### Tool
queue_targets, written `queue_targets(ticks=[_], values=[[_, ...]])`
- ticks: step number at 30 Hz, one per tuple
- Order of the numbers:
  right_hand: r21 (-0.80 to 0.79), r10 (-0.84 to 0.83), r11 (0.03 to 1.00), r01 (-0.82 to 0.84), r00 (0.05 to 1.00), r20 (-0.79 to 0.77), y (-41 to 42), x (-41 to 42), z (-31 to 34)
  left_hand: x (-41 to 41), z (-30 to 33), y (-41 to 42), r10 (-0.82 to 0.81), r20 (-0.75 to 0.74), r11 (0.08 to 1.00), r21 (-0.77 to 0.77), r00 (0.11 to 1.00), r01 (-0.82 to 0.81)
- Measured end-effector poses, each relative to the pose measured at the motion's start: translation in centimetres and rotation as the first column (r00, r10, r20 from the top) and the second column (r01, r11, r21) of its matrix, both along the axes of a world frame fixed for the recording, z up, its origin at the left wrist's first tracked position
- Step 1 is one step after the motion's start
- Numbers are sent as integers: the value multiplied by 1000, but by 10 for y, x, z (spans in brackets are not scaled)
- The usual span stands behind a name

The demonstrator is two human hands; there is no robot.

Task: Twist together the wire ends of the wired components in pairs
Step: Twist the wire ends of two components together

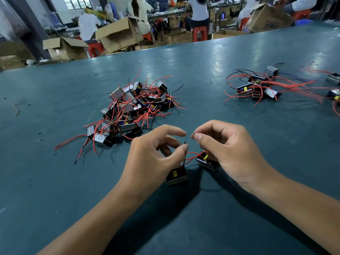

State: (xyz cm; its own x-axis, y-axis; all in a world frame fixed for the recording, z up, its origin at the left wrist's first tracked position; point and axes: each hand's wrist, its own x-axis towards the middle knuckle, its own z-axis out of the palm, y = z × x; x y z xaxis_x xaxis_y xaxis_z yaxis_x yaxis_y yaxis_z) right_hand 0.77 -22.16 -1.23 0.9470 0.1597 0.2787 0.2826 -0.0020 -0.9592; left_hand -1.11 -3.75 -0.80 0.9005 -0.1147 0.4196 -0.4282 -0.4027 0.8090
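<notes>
- L hand point(156, 153): grip pinches black wire point(184, 159) from near unit point(177, 175) on tabletop point(239, 208).
- R hand point(226, 150): grip pinches wire end above 2nd unit point(207, 162).
- Pile point(128, 107) lies beyond the hands.

A dark teal table point(184, 218) fills most of the view, its worn surface catching glare toward the far edge. Beyond it, open cardboard boxes point(117, 34) stand on the floor among red plastic stools point(199, 33). Several people point(88, 24) sit with their backs turned at a long workbench point(169, 14) near the windows point(77, 1).
</notes>
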Motion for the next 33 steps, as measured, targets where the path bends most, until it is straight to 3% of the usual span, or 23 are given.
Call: queue_targets(ticks=[10,19,33], values=[[-40,90,995,-91,996,-8,0,-4,2,0,6,-2,2,17,999,46,1000,-3],[-33,107,994,-107,994,-6,-2,-3,1,1,14,0,-30,253,969,244,967,-34],[-97,130,987,-128,991,15,-2,-4,2,1,16,1,-67,234,951,309,970,-9]])
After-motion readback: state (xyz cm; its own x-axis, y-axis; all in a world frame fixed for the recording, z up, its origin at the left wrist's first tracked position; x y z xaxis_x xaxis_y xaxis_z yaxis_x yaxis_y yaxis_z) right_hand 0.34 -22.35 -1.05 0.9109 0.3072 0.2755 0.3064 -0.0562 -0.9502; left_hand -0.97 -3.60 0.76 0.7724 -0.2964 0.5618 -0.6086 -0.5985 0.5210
